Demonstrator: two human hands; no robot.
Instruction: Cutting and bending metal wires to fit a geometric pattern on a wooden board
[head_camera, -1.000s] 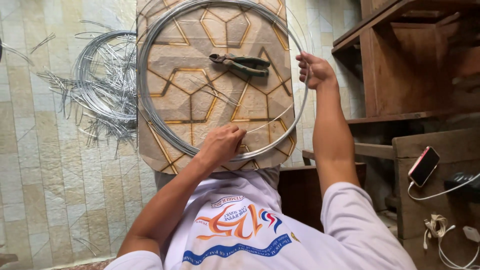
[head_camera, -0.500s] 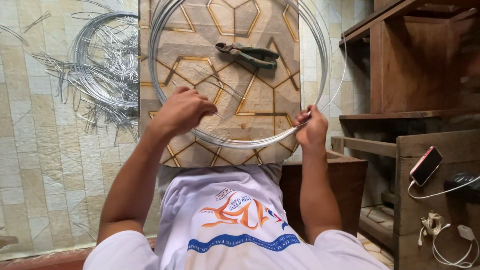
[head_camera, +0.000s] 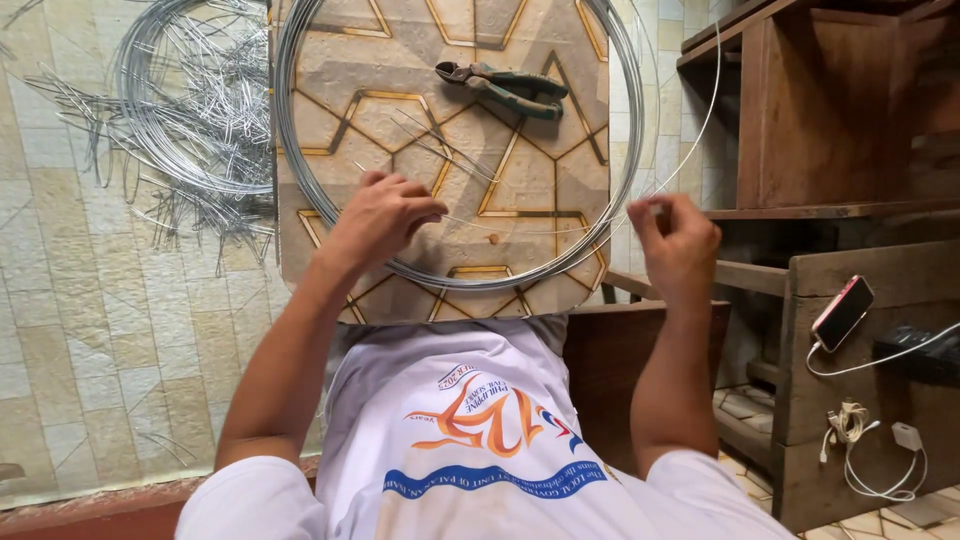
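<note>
A large coil of grey steel wire (head_camera: 300, 190) lies on a patterned board (head_camera: 520, 110) in front of me. My left hand (head_camera: 385, 215) rests on the board inside the coil's near edge, fingers pinched on a thin straight wire strand (head_camera: 530, 228). My right hand (head_camera: 675, 240) is closed on the other end of that strand, just outside the coil's right rim. A loose wire end (head_camera: 705, 120) curves up from there. Green-handled pliers (head_camera: 505, 85) lie on the board inside the coil, far from both hands.
A tangle of wire coils and cut pieces (head_camera: 190, 120) lies on the tiled floor at left. Wooden shelving (head_camera: 830, 130) stands at right, with a phone (head_camera: 842, 312) on a charging cable and a white charger (head_camera: 880, 450) below.
The view has tilted down a little. My left hand moved from the coil's rim to inside it. My right hand came off the rim and pulled right with a thin strand.
</note>
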